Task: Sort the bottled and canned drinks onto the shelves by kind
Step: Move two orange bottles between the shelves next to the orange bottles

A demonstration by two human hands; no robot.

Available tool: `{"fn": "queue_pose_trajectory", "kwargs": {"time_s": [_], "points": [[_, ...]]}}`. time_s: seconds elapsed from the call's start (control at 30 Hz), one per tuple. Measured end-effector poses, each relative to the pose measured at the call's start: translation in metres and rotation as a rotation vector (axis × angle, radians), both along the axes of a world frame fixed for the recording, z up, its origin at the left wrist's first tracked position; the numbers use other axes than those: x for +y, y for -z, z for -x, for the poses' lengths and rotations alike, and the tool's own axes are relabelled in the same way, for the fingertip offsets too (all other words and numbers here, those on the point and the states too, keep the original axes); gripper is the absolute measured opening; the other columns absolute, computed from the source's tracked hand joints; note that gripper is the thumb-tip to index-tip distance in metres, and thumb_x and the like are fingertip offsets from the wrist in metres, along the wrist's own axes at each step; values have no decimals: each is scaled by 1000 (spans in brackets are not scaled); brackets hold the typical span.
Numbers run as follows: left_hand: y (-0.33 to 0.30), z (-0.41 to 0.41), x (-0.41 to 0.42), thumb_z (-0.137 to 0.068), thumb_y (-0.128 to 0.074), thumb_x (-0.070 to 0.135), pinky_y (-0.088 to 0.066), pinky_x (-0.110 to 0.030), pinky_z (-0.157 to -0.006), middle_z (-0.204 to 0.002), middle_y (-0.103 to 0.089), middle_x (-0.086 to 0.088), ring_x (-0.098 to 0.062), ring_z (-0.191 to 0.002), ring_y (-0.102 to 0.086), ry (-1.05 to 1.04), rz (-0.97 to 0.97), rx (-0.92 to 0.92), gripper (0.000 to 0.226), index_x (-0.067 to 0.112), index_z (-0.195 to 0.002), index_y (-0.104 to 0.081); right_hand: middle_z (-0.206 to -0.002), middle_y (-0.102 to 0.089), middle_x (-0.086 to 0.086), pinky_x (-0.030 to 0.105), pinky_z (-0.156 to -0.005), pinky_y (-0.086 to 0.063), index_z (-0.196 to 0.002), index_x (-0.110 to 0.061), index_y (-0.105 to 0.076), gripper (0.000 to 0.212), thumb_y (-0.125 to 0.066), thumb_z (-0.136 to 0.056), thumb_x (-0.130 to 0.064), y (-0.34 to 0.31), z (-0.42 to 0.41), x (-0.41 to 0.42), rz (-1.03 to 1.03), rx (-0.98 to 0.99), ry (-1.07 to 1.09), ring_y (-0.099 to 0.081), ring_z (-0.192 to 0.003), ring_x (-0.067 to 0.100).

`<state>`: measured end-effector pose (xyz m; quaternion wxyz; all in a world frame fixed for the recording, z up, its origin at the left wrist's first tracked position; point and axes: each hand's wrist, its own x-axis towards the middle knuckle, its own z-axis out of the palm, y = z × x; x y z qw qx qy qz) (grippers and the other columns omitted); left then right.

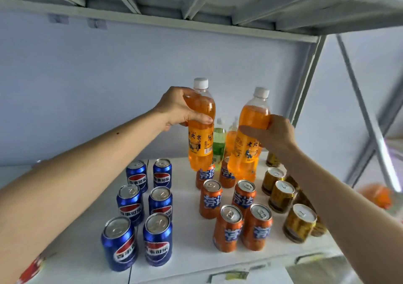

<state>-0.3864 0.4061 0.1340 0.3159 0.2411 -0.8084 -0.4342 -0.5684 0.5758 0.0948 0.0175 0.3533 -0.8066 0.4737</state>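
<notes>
Two tall clear plastic bottles of orange soda stand upright in the air, the left hand (183,109) gripping one bottle (201,126) by its shoulder and the right hand (274,134) clasping the other (248,135) at its waist, both above the orange cans (227,229) on the white shelf (189,259). Open room lies at twelve o'clock, behind the cans, beside the green bottle (218,140); blue cans (159,240) crowd nine o'clock, gold cans (299,222) three.

Below the left hand (181,107) stand cola cans (160,198) on the shelf (187,259); soda cans (227,228) stand below both hands, tins (281,196) under the right hand (274,133), bottles (219,140) behind.
</notes>
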Motion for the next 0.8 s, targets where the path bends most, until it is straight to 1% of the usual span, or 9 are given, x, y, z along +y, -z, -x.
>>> {"fn": "queue_pose_trajectory", "kwargs": {"time_s": [0.1, 0.2, 0.33, 0.47, 0.53, 0.6, 0.67, 0.77, 0.8], "points": [[-2, 9, 34, -45, -94, 28, -59, -49, -79, -118, -66, -1, -24, -113, -60, 113, -1, 2, 83, 20, -121, -64, -77, -72, 4, 36, -66, -59, -84, -20, -71, 41, -84, -61, -52, -2, 2, 46, 16, 0, 55, -70, -73, 22], [-6, 24, 72, -35, -90, 38, -60, -49, -78, -120, -65, -2, -24, -113, -60, 216, 27, 0, 92, 18, -121, -65, -80, -72, 5, 28, -61, -52, -88, -16, -72, 43, -83, -64, -49, -5, 8, 93, 2, 10, 103, -69, -74, 21], [-11, 59, 134, -42, -88, 31, -61, -45, -76, -121, -65, -2, -23, -112, -61, 353, 41, -12, 80, 19, -118, -66, -85, -71, 6, 35, -70, -58, -95, -13, -70, 48, -83, -66, -49, -6, 24, 162, 0, -9, 159, -69, -77, 22], [-8, 104, 202, -52, -87, 27, -62, -34, -70, -122, -64, 4, -19, -108, -63, 471, 65, -25, 66, 25, -115, -66, -81, -72, 1, 39, -74, -61, -84, -20, -67, 36, -85, -65, -45, 2, 54, 240, 13, -6, 201, -71, -75, 18], [-5, 129, 235, -53, -86, 30, -62, -35, -71, -123, -64, 3, -19, -109, -63, 506, 66, -25, 73, 23, -122, -64, -82, -73, 0, 41, -75, -61, -84, -22, -68, 34, -87, -65, -43, 8, 73, 278, 9, -7, 203, -72, -75, 17], [-1, 159, 271, -51, -86, 33, -62, -33, -70, -125, -63, 4, -18, -109, -63, 545, 41, -24, 81, 21, -127, -62, -87, -74, 2, 40, -74, -61, -92, -19, -70, 41, -87, -64, -44, 14, 95, 322, -12, -9, 224, -72, -76, 17], [6, 191, 305, -51, -87, 32, -62, -36, -72, -123, -64, 2, -20, -110, -63, 583, 2, -13, 83, 21, -128, -61, -88, -74, 2, 37, -73, -60, -95, -17, -72, 45, -87, -62, -44, 22, 118, 365, -33, -16, 245, -71, -75, 16], [15, 234, 351, -54, -89, 24, -62, -40, -73, -121, -65, 0, -21, -110, -63, 630, -74, -7, 78, 20, -127, -62, -81, -72, -4, 33, -68, -59, -84, -25, -70, 35, -88, -60, -43, 34, 149, 423, -48, -23, 300, -70, -73, 12], [19, 250, 366, -56, -90, 21, -62, -40, -73, -120, -66, 1, -21, -109, -64, 650, -88, -4, 75, 19, -126, -62, -80, -71, -4, 32, -66, -58, -82, -25, -69, 35, -89, -60, -43, 37, 161, 441, -55, -28, 318, -69, -71, 11]]}}
